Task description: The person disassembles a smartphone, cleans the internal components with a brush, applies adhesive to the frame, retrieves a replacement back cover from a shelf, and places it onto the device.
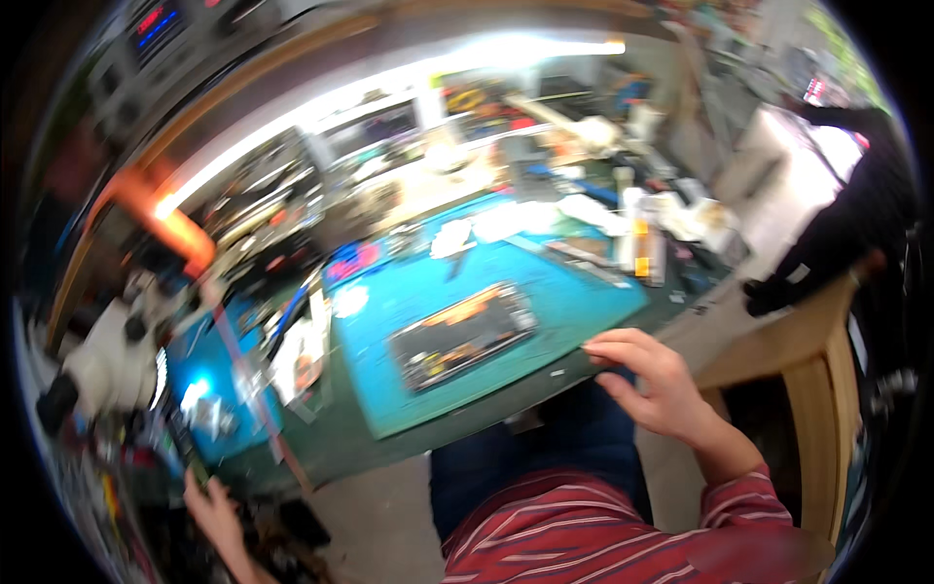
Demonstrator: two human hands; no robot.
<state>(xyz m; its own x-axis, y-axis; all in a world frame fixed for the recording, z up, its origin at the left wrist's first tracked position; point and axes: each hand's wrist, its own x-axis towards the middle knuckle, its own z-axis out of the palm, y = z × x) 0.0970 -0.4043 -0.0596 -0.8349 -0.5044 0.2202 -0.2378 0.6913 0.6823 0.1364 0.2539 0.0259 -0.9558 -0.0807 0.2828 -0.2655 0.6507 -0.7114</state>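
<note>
An opened smartphone [463, 336] with bare inner parts, a black block and orange strips lies on the blue work mat [389, 409]. My right hand [654, 382] hovers at the bench's front edge, right of the mat. Its fingers stretch forward with the thumb apart, and nothing shows between them. Far to the left, my left hand [216, 521] reaches toward the bench's near left corner, close to a thin dark item. Blur hides whether its fingers touch or grip that item.
A white microscope-like device [102, 365] stands at the left beside a second blue mat [258, 428] under a bright light. An orange lamp arm [161, 219] leans in at the upper left. Tools and parts crowd the back shelves. A wooden stool [812, 389] stands right, near a black bag-like thing [842, 214].
</note>
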